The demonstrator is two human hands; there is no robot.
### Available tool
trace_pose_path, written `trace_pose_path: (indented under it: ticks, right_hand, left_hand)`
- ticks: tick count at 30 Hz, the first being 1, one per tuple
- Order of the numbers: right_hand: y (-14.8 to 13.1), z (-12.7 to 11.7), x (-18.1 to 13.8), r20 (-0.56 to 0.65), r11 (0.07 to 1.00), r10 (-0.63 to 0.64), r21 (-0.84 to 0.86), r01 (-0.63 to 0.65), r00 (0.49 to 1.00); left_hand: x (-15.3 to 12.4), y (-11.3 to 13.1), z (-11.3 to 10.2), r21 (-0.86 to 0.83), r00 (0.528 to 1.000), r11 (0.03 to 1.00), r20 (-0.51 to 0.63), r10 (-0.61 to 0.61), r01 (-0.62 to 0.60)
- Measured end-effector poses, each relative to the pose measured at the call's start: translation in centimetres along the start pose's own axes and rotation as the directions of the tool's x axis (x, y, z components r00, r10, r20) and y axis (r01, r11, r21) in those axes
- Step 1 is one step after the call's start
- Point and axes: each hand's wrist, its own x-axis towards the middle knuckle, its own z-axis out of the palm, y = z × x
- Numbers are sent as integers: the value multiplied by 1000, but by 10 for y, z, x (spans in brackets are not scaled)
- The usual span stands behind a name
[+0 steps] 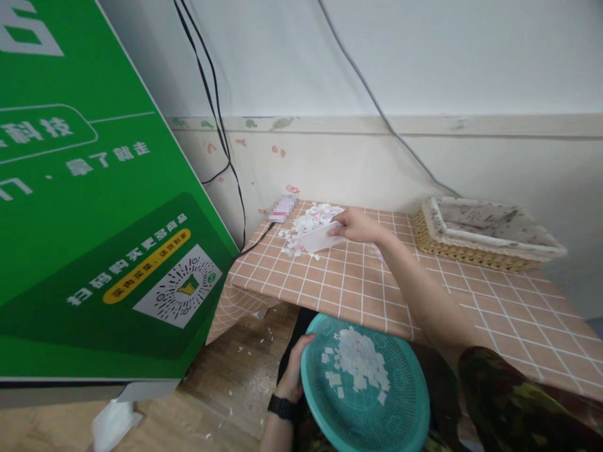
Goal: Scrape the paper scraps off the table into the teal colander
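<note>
My right hand (354, 226) is closed on a flat white card (321, 238), which stands tilted against the near side of a heap of small paper scraps (316, 217) on the table. With my left hand (298, 367) I grip the left rim of a round teal plastic basket (404, 402), just below the table's front edge. More small white paper pieces (360, 358) lie inside that basket. Part of the right fingers is hidden behind the card, and the left fingertips are out of sight under the rim.
A brown checked cloth (292, 276) covers the table. A lined wicker basket (490, 235) stands at the back right, and a power strip (282, 208) lies by the wall. On the left rises a large green cabinet (117, 220). Scraps litter the wooden floor (221, 389).
</note>
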Motion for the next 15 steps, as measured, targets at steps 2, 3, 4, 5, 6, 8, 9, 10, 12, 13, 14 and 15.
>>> trace_pose_path:
  ticks: [2, 3, 4, 5, 6, 8, 9, 10, 12, 13, 14, 15]
  right_hand:
    - [0, 2, 1, 10, 1000, -2, 3, 2, 1000]
    - [0, 2, 1, 4, 1000, -1, 8, 1, 1000]
    - [0, 2, 1, -8, 1000, 1, 12, -1, 1000]
    - [0, 2, 1, -20, 1000, 2, 15, -2, 1000]
    - [0, 1, 0, -28, 1000, 3, 14, -3, 1000]
    - [-1, -1, -1, -29, 1000, 12, 2, -12, 999]
    - [-1, -1, -1, -21, 1000, 17, -4, -17, 1000]
    - [-1, -1, -2, -14, 1000, 20, -7, -20, 1000]
    - [-1, 0, -1, -8, 1000, 19, -9, -19, 1000]
    - [0, 0, -1, -10, 1000, 16, -9, -16, 1000]
    - [0, 0, -1, -18, 1000, 15, -11, -15, 1000]
    - [0, 0, -1, -29, 1000, 18, -13, -18, 999]
  left_hand:
    - [-1, 1, 1, 8, 1000, 1000, 5, -12, 12]
    - [-3, 1, 2, 12, 1000, 1000, 9, -14, 13]
    - [-4, 2, 3, 16, 1000, 1000, 11, -10, 10]
    - [-5, 3, 3, 20, 1000, 1000, 12, -4, 3]
    - [-7, 4, 4, 22, 1000, 1000, 12, 4, -5]
    - [-9, 5, 6, 21, 1000, 1000, 8, 14, -14]
    - [-10, 6, 6, 20, 1000, 1000, 7, 11, -11]
    - [-11, 6, 7, 17, 1000, 1000, 7, 7, -8]
    - [-11, 7, 8, 11, 1000, 1000, 4, 12, -12]
    - [-11, 8, 8, 9, 1000, 1000, 3, 12, -12]
    - [-12, 8, 8, 7, 1000, 1000, 2, 12, -12]
    - [-12, 8, 8, 5, 1000, 1000, -1, 12, -12]
